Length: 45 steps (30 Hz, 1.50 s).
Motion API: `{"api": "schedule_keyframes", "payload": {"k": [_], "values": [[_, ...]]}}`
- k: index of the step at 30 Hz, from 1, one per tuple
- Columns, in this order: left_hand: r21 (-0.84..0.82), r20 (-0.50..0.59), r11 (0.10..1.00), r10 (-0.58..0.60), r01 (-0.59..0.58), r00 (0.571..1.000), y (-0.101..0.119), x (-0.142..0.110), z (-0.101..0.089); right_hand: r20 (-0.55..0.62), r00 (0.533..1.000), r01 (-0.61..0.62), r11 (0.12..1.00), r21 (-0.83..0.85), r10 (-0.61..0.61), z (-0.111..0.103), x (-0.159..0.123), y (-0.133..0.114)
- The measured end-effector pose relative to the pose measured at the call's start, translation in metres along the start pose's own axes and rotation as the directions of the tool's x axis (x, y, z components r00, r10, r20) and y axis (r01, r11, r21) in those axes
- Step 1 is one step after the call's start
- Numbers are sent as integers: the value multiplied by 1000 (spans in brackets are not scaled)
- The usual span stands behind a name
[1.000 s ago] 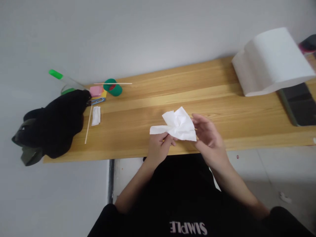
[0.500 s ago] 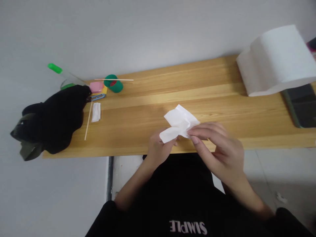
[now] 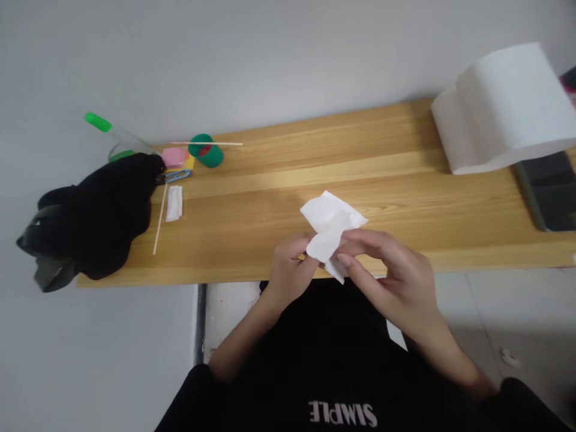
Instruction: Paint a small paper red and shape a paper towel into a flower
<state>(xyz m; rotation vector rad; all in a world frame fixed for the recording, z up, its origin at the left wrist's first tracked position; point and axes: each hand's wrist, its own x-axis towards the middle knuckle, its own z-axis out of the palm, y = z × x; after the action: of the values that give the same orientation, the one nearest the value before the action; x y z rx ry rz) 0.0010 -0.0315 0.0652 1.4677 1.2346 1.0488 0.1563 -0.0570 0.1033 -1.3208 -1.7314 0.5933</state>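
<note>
A crumpled piece of white tissue paper (image 3: pixel 330 219) is held just above the front edge of the wooden table (image 3: pixel 252 198). My left hand (image 3: pixel 294 264) is closed on its lower left side, with the fingertips partly hidden behind the paper. From the right, my right hand (image 3: pixel 393 270) pinches the lower right part between thumb and fingers. One corner of the paper hangs down between the hands, and the upper part fans out away from me.
A large white paper roll (image 3: pixel 508 111) stands back right, beside a dark phone (image 3: pixel 549 192). At left lie a black cloth bundle (image 3: pixel 108 216), a folded white tissue (image 3: pixel 174 204), a thin stick (image 3: pixel 160 219) and blue thread snips (image 3: pixel 177 176). A green cup (image 3: pixel 211 155) sits behind.
The tissue's near flap has folded over to the right and a corner now hangs down. My right hand has shifted slightly left and down; the left hand stays nearly in place.
</note>
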Motion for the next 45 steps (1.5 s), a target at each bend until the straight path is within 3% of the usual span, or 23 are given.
{"api": "schedule_keyframes", "payload": {"k": [4,8,13,15,18,21,25,28,31,37,41,43,45], "values": [[-94,32,995,-32,35,999,3,1,-1,-35,999,-36,998,60,38,2,-3,1],[-249,88,955,-142,160,986,4,2,-1,-169,982,-55,984,171,84,3,-6,3],[-394,100,879,-249,268,963,0,3,1,-340,915,-153,966,206,218,0,-8,12],[-419,107,860,-271,290,957,-3,4,2,-346,895,-241,958,157,282,-2,-10,19],[-462,116,830,-293,313,949,-5,5,3,-144,928,-337,939,72,344,-1,-13,31],[-521,146,780,-319,347,936,-1,8,3,191,915,-398,874,277,356,7,-13,37],[-585,302,659,-364,473,881,7,8,4,391,859,-512,546,663,330,22,-8,35],[-610,463,557,-326,564,824,8,5,5,528,814,-581,317,750,243,29,-2,33],[-635,584,476,-220,609,781,6,0,8,607,784,-620,199,758,128,32,2,34],[-619,689,422,-114,662,716,0,-3,11,636,766,-641,198,742,97,36,-3,46],[-645,692,419,-33,639,721,-1,-2,14,641,756,-654,201,730,132,37,-9,49],[-652,684,416,-36,633,728,-1,-3,14,629,762,-648,209,733,154,37,-8,46],[-630,703,405,-65,662,709,1,-4,14,615,769,-639,249,727,176,35,-5,41]]}}
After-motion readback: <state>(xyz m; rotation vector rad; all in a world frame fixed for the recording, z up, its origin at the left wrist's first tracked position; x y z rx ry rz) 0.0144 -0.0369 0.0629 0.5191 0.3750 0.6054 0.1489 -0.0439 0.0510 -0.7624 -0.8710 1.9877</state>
